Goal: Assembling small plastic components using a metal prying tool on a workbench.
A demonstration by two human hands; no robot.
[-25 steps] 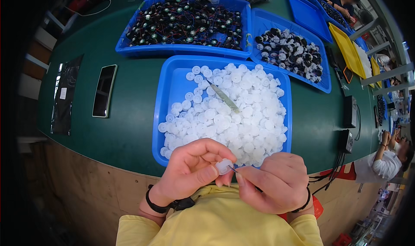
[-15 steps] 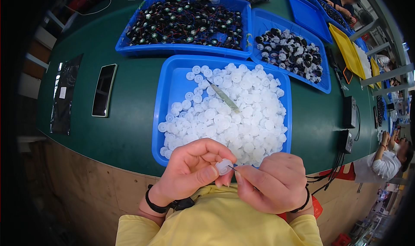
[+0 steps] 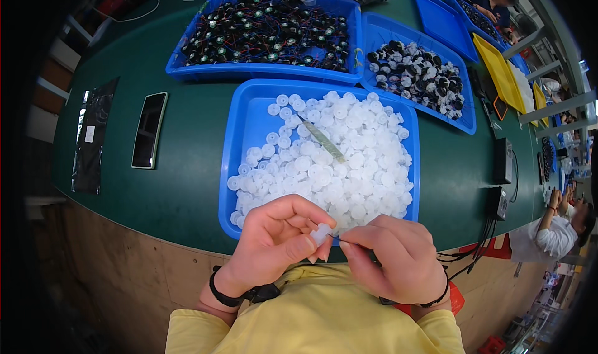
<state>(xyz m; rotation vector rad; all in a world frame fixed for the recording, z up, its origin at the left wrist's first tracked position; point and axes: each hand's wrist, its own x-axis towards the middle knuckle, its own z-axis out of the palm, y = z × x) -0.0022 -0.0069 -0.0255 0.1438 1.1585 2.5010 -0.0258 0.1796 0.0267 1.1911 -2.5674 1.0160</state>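
Observation:
Between the thumb and fingers of my left hand (image 3: 274, 232) is a small translucent white plastic cap (image 3: 321, 233). My right hand (image 3: 395, 254) pinches a thin dark wire (image 3: 334, 237) that runs to the cap's right side. Both hands are over the near edge of a blue tray (image 3: 233, 123) heaped with white plastic caps (image 3: 349, 161) of the same sort. On that heap lies a pair of tweezers (image 3: 322, 141) with a greenish wrapped handle. Whatever part sits inside the held cap is hidden.
Behind stands a blue bin (image 3: 268, 74) of black round parts with wires; to its right, another blue tray (image 3: 464, 99) holds black parts with white caps. A phone (image 3: 149, 130) and a black plastic bag (image 3: 93, 136) lie left. Black boxes (image 3: 503, 161) sit right. Co-workers are seated right.
My right hand has drawn slightly away from the cap, and more of the wire shows. The cap has tilted a little in my left fingers.

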